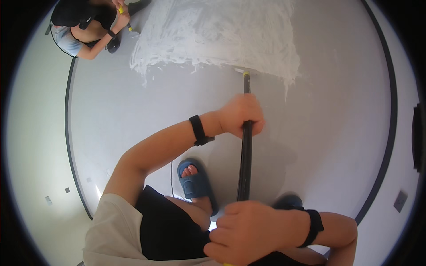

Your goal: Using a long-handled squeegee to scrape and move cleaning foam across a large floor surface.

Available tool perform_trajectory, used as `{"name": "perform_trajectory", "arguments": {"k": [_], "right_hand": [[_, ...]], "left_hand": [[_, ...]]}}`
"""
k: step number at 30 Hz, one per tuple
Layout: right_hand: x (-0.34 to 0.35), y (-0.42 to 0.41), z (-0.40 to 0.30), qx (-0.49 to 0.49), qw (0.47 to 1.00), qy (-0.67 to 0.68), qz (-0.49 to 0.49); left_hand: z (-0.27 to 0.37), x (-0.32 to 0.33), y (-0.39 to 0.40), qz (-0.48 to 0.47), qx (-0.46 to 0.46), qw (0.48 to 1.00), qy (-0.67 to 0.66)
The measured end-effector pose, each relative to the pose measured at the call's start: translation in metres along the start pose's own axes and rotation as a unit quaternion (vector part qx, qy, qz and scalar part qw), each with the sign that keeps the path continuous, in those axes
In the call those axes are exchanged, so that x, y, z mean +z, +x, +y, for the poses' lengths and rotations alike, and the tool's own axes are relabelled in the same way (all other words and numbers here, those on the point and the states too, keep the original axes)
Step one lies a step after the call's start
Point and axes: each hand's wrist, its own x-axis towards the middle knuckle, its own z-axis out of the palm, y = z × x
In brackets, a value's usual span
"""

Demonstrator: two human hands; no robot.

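Both my hands grip one long black pole [246, 156] with a yellow collar at its far end. My left hand [243, 114] is wrapped round it farther forward, and my right hand [244, 232] holds it near my body. At the pole's tip, a flat blade [253, 71] lies against the grey floor, at the near edge of a wide patch of wet-looking white coating [216, 40]. The patch has streaks and ragged edges. What kind of blade it is cannot be told for sure.
A crouching person [83, 30] at upper left holds a yellow-and-black scraper [128, 23] beside the patch's left edge. Dark skirting [387, 133] runs along the walls on both sides. My blue slipper [196, 183] stands on the floor, near a thin cable [171, 179].
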Motion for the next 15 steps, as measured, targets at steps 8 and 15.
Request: {"name": "perform_trajectory", "arguments": {"k": [8,15], "right_hand": [[-0.021,0.011,-0.021,0.003,0.999,0.040,-0.014],[-0.042,0.007,-0.042,0.017,0.999,-0.011,-0.034]], "left_hand": [[0.015,-0.016,0.019,-0.040,0.019,0.999,-0.028],[0.027,-0.001,0.041,0.032,0.018,0.999,-0.001]]}}
